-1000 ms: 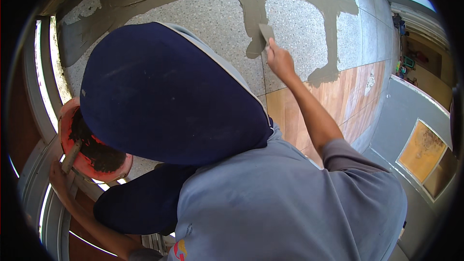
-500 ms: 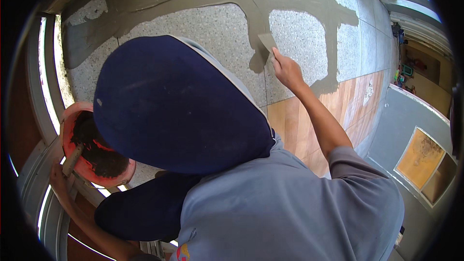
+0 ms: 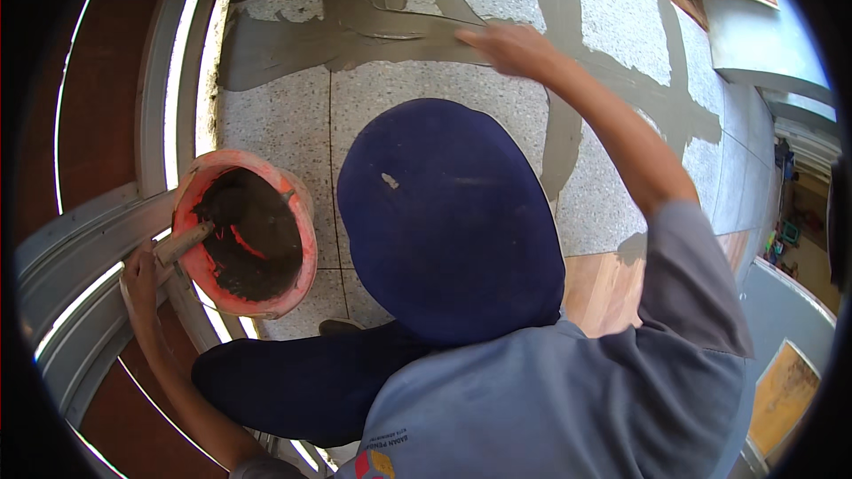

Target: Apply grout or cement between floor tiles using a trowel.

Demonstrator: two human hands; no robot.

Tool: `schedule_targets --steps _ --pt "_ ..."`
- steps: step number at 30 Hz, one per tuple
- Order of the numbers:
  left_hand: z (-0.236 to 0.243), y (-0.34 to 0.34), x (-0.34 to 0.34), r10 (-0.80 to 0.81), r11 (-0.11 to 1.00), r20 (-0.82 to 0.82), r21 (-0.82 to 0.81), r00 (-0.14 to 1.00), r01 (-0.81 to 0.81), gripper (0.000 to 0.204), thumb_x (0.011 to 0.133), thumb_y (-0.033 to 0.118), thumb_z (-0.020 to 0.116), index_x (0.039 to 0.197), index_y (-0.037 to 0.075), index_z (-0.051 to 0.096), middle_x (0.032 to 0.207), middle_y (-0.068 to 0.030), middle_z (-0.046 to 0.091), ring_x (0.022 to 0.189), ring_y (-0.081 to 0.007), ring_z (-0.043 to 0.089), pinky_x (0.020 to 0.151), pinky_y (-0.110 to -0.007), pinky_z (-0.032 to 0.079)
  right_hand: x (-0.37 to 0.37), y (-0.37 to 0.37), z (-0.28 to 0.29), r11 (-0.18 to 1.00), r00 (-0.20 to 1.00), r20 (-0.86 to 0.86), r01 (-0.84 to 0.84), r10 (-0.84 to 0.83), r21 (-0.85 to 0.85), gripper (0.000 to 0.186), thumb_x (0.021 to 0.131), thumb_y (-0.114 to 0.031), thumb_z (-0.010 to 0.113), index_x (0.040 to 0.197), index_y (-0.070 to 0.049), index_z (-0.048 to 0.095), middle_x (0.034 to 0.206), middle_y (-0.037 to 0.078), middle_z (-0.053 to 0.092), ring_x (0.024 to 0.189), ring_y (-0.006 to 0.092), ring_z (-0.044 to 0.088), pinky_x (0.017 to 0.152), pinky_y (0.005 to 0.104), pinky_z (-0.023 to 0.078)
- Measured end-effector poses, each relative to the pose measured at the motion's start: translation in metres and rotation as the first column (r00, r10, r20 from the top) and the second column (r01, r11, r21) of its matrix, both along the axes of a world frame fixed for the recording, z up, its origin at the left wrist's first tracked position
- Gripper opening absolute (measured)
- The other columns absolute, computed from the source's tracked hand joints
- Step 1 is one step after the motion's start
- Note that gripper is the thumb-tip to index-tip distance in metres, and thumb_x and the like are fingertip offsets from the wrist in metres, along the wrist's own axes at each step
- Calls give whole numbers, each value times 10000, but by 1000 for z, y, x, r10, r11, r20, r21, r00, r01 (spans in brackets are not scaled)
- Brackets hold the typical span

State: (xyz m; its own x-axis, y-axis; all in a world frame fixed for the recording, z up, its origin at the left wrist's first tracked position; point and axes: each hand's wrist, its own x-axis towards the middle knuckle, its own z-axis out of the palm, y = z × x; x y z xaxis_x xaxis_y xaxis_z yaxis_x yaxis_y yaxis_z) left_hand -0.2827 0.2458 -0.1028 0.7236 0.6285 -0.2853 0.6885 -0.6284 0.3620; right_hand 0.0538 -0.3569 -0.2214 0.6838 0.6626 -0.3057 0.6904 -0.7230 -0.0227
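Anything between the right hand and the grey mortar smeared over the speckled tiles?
Nothing visible: the right hand overlaps the grey mortar in this view. The raised knee in navy cloth is nearer the torso, not between.

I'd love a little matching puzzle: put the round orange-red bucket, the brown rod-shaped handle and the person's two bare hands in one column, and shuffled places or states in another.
Things
1. Round orange-red bucket
2. Brown rod-shaped handle
3. Bare right hand
4. Bare left hand

Places or states
A. Over smeared grey paste on the floor
B. Outside the bucket, to its lower left
C. Has a dark mix inside
D. Crosses the bucket's left rim

Pairs: 1-C, 2-D, 3-A, 4-B
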Motion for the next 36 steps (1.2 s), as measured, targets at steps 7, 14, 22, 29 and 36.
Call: schedule_targets --steps 7,14,22,29,36 --pt "-6 13 -20 22 999 56 -28 998 -20 436 959 359 606 1200 4 685 879 -15 586 830 -129 520 770 -288 441 86 81 -38 834 854 -15 -512 520 -207 262 976 -227 492 1215 -204 596 827 121 672 814 329 686 689 458 531" --pt "-3 32 -9 89 972 -114 -206 990 -111 450 966 321 565 1317 46 627 924 -32 629 900 -122 575 813 -278 472 40 -107 2 960 997 -54 32 -49 -277 290 988 -279 506 1224 -200 654 910 160 700 851 341 686 690 473 537" --pt "-49 33 22 -123 991 -42 -65 991 121 481 986 346 499 1330 29 606 1003 -99 673 913 -170 611 843 -310 476 -67 -188 -25 826 831 -52 541 -554 -159 347 967 -295 518 1265 -164 641 1025 179 704 954 383 666 787 486 525" --pt "-57 32 45 -215 958 -123 -220 969 184 497 1004 385 493 1302 8 619 1156 -144 681 1060 -202 636 921 -319 472 -187 -192 -54 668 671 -47 742 -740 59 373 957 -331 550 1279 -159 628 979 254 678 922 428 660 801 502 522" --pt "-70 27 60 -103 889 -82 -456 991 55 669 985 537 498 1352 -19 555 1225 -172 640 1135 -251 618 956 -358 484 -316 -184 -64 534 531 -136 845 -836 17 392 966 -329 544 1332 -190 566 868 283 655 815 459 648 710 536 507"
